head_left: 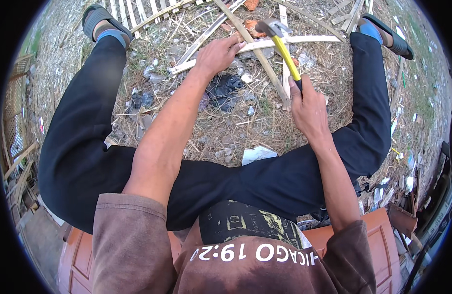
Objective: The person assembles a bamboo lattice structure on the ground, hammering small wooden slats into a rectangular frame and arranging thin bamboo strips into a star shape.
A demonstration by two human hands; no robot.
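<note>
We find two bare hands at work over littered, straw-covered ground point(211, 132), between outstretched trouser legs point(83, 98). The left hand point(218, 56), at upper centre, is curled over a pale wooden strip point(314, 38), pinching it between thumb and fingers. The strip runs from left of that hand toward the upper right of the frame.

We note a brown slat point(272, 76) crossing the strip just right of the left fingertips. The right hand point(308, 105), right of centre, is wrapped firmly around the dark grip of a yellow-handled hammer point(287, 59). That hand sits below the strip in the frame; the hammer's metal head shows above it, near the crossing. We cannot tell the height of the head over the wood.

Black plastic point(225, 90) lies below the left hand, and a row of pale slats point(131, 13) at upper left.
</note>
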